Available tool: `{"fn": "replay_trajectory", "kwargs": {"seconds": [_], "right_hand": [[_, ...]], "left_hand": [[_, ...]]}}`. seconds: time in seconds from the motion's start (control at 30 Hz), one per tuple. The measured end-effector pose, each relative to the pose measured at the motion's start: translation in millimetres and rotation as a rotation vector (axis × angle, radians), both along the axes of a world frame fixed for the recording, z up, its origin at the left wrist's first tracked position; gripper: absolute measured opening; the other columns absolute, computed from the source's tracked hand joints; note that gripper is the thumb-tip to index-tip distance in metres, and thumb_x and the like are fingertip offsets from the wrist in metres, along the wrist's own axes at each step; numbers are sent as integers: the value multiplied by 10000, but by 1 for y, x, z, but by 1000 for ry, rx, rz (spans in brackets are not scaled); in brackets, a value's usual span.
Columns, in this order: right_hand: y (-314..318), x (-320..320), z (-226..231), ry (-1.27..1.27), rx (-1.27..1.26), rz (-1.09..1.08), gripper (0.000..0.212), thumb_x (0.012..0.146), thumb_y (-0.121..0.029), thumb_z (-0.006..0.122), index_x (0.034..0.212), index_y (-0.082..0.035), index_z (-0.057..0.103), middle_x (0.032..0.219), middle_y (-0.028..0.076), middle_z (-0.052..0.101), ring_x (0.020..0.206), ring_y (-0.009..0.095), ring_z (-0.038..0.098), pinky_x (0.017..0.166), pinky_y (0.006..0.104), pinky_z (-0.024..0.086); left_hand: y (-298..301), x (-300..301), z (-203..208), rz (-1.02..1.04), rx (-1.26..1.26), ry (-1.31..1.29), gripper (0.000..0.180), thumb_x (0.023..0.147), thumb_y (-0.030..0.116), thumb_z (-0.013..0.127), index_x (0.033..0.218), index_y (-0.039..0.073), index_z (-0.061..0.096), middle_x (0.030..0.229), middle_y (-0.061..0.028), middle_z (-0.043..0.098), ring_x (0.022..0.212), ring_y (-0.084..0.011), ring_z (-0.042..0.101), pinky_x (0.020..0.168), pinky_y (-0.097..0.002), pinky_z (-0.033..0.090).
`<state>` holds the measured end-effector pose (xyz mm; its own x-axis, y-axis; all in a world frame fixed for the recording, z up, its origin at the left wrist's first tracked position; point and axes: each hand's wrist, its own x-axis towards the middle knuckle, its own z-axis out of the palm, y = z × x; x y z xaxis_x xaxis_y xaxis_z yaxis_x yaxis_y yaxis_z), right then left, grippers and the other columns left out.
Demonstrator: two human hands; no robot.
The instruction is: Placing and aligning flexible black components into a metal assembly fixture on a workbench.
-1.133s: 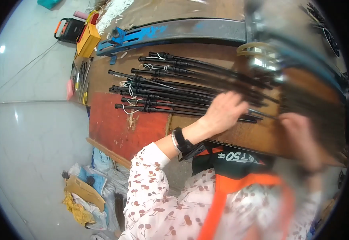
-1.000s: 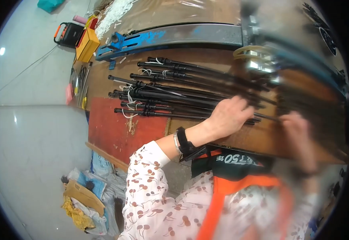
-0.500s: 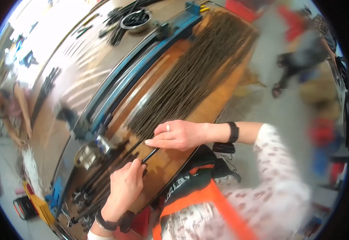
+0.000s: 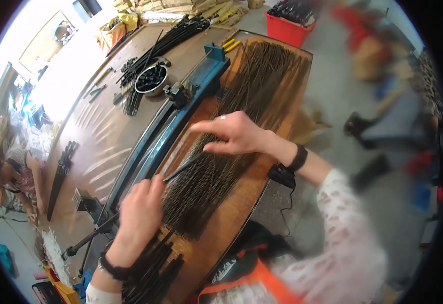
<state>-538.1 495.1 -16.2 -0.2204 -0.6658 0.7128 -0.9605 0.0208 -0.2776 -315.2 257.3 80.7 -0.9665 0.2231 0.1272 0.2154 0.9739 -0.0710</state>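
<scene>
My left hand is closed around a thin black rod, which slants up and to the right out of its fingers. Behind that hand the rod's line carries on to a thicker dark end at the lower left. Over the upper end, my right hand has its index finger stretched out and its thumb apart from it. The thumb tip is close to the rod's tip; whether they touch I cannot tell. Beneath both hands lies a wide bundle of long, dark, ridged rods on the wooden bench.
A blue metal rail fixture runs lengthwise beside the bundle. Left of it are a bowl of black parts, pliers and more black rods. Thicker black tubes lie near me. A red bin stands beyond; another person works at left.
Both hands have moved up and away from me, over the ridged rods, with the black rod in my left hand. My right fingers have parted from their grip. The view has shifted too.
</scene>
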Motion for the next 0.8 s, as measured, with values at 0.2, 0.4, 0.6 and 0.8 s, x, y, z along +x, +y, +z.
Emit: {"fn": "replay_trajectory", "kwargs": {"seconds": [0.2,0.4,0.6,0.8], "right_hand": [[52,-77,-25,98,-232,-450,267,827,-289,833,1053,-171,755,738,65,654,614,268,610,600,394,506],[52,-40,-15,247,-311,-450,245,817,-219,824,1037,-148,741,703,73,606,629,270,597,579,407,467],[1,26,-8,-126,72,122,730,813,-337,824,1429,-60,548,1034,131,683,1011,299,650,912,414,483],[-5,25,-1,-12,-79,1,305,861,-205,776,1146,-105,743,833,26,659,850,220,612,852,374,425]], "left_hand": [[6,-13,-17,66,30,91,378,851,-5,612,1222,52,579,866,-104,591,824,-287,650,681,-411,552],[21,-20,-29,44,60,102,412,874,13,606,1282,65,579,846,-97,592,809,-280,651,671,-402,555],[13,-16,-28,24,69,18,310,907,88,649,1214,72,608,829,-85,594,784,-290,651,645,-417,549],[0,10,-8,203,-36,142,285,884,103,691,1166,91,649,786,-90,565,741,-295,626,620,-419,511]]}}
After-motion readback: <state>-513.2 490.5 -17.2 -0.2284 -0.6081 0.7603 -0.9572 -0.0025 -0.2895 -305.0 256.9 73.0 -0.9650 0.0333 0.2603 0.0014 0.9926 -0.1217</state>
